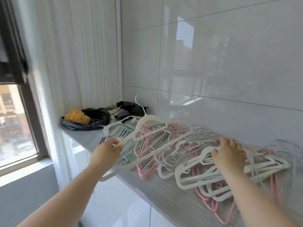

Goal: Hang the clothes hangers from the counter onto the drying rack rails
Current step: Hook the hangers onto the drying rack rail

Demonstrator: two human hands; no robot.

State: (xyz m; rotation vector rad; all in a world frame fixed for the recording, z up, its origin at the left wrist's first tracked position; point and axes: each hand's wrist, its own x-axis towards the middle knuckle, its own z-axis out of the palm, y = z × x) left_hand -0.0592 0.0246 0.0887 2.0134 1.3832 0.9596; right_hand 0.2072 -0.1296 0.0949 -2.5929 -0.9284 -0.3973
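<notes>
At the far left I see the window (14, 125), then a black bag (96, 117) in the back corner of the counter (82, 136). My left hand (106, 153) pinches one arm of a white hanger (142, 121), held tilted above the pile of hangers (164, 145) lying along the counter. Further right, my right hand (229, 154) lies on a stack of white hangers (177, 176) with its fingers bent, but through the blur I cannot tell whether it grips them.

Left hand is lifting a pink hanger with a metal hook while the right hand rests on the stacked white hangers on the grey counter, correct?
Not quite. In the head view the left hand holds a white hanger with a metal hook, not a pink one. The right hand does rest on the stacked white hangers on the grey counter.
</notes>
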